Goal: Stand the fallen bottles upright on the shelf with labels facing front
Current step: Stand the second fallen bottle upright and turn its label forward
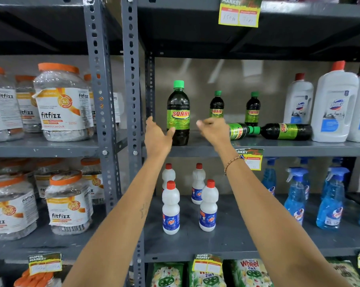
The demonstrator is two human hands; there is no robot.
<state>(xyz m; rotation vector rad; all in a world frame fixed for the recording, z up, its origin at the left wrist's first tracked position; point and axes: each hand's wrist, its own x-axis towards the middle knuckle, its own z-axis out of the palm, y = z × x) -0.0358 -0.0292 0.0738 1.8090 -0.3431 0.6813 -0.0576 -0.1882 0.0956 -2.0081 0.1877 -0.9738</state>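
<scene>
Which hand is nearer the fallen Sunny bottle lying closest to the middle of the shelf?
Right. The right hand is just beside the nearer fallen Sunny bottle, overlapping its end; the left hand is further off, by the upright bottle.

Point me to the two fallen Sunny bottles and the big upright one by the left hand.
Right fallen Sunny bottle (286, 131), head view: on its label, mid-body.
Left fallen Sunny bottle (238, 131), head view: on its label, beside the right hand.
Big upright Sunny bottle (178, 119), head view: on its front label.
</scene>
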